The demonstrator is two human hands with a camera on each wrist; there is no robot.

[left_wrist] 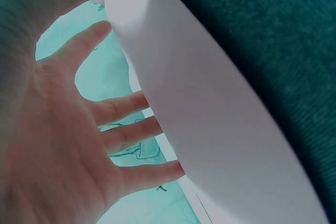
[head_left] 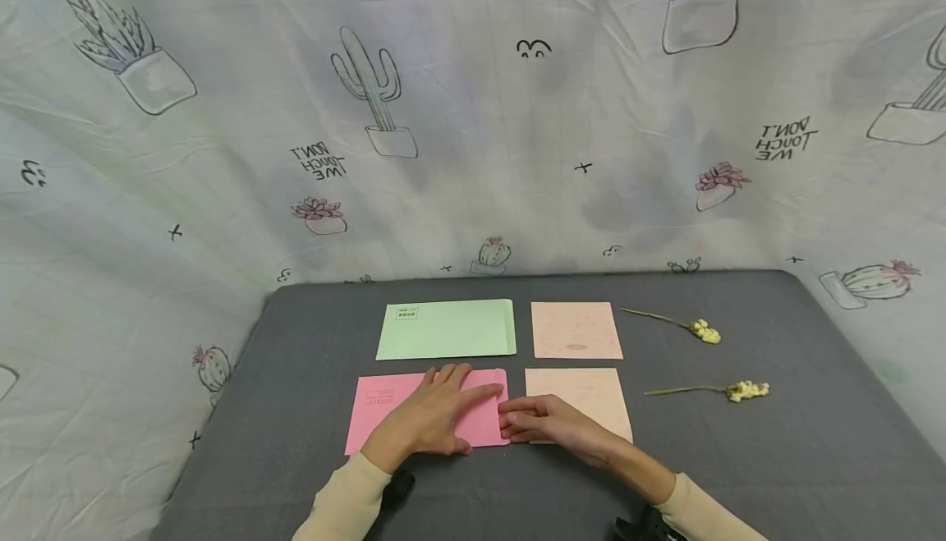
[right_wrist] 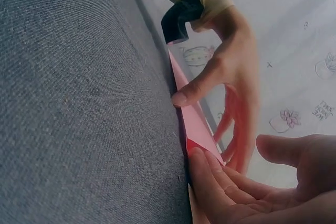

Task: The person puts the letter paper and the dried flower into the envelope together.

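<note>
Nearest are two cream sleeves (head_left: 347, 496), and just beyond them a pink envelope (head_left: 482, 422) lies flat on the grey cloth-covered table (head_left: 739, 467), its right end slightly lifted into a gap. That thin edge seems the weak spot: pushing fingertips could crease or tear it. The envelope might also skid leftward if the hold on it is too light, or buckle if it is squeezed from both long edges.

The left hand (head_left: 436, 410) is spread wide across the envelope, its thumb at the near edge and its straight fingers reaching to the far one, steadying rather than clenching. The right hand (head_left: 554, 426) has its fingers extended and close together, tips against the envelope's right end, the thumb standing apart in the right wrist view.

Partly behind the right hand lies a peach letter sheet (head_left: 589, 389); an accidental brush of the forearm could shift it. To its right rests a yellow-flowered sprig (head_left: 746, 391).

Farther back, a green envelope (head_left: 447, 330), a second peach sheet (head_left: 576, 330) and another sprig (head_left: 704, 331) form a row. Behind the table hangs a cactus-print curtain (head_left: 473, 139).
</note>
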